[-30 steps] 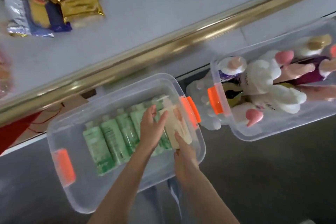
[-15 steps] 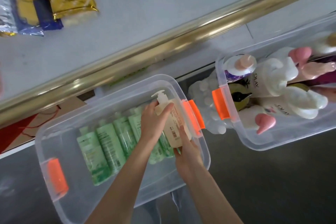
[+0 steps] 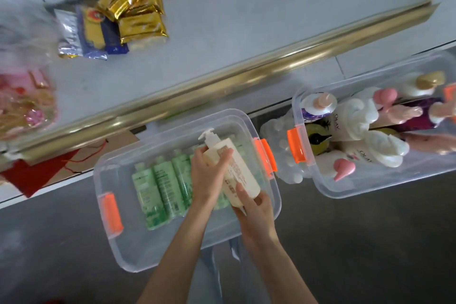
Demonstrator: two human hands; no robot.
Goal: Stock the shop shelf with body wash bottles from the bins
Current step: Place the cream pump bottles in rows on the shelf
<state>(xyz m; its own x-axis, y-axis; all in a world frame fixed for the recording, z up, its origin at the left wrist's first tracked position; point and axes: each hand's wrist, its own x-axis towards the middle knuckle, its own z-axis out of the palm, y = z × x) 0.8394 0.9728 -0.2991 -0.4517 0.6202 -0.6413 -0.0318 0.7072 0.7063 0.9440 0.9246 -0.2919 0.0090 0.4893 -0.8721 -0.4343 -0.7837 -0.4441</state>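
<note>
She's at the picking-up step, I'd say: one bottle [image 3: 238, 171] is in both hands over the bin [image 3: 116, 249] on the floor and not yet on the shelf [image 3: 246, 27]. The left hand [image 3: 209, 175] has its grip round the upper body, fingers curled just under the pump. The right hand [image 3: 257, 207] grips the base from below, with a finger up one side and the thumb up the other. The bottle lies tilted, pump end toward the shelf, above the row of green bottles [image 3: 162, 187] lying side by side in the bin; whether it is fully clear of them I can't tell. The next move, to my eye, is to carry it up over the bin wall and the gold rail [image 3: 246, 75] at the shelf's front edge. She would then tip it upright and stand it on the bare grey stretch to the right of the foil packets [image 3: 138, 17]. The rail looks like the thing to clip with the base. The bottle itself is cream plastic, tall and round-shouldered, with a white pump head and a pale printed label too blurred to read. The other bin [image 3: 328, 187], to the right, holds a jumble of white, pink and purple bottles.
</note>
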